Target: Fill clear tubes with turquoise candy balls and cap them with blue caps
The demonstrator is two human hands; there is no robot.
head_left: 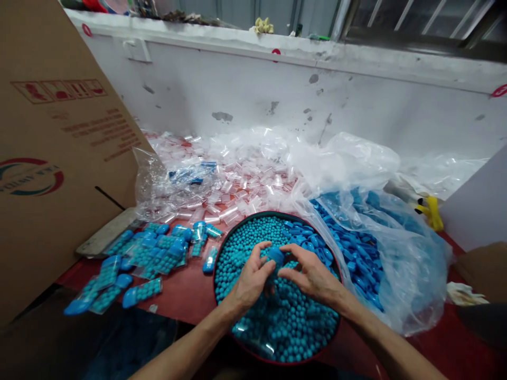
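My left hand (pixel 252 273) is closed around a small container with a blue cap (pixel 276 256); its lower part is hard to make out. Beside the cap is my right hand (pixel 311 272), its thumb and index finger apart, the index fingertip at the cap's edge. Both hands are over a round tub (pixel 217 285) with a dark red rim. Turquoise beads (pixel 312 330) fill most of it, and loose blue caps (pixel 309 238) lie on the beads at its back right.
Several bead-filled containers (pixel 158 253) with blue caps lie left of the tub. Clear empty tubes (pixel 253 182) spread behind it. At right, a plastic bag (pixel 412 264) holds more blue caps (pixel 358 258). A cardboard box (pixel 59 132) stands at left, before a white wall (pixel 245 89).
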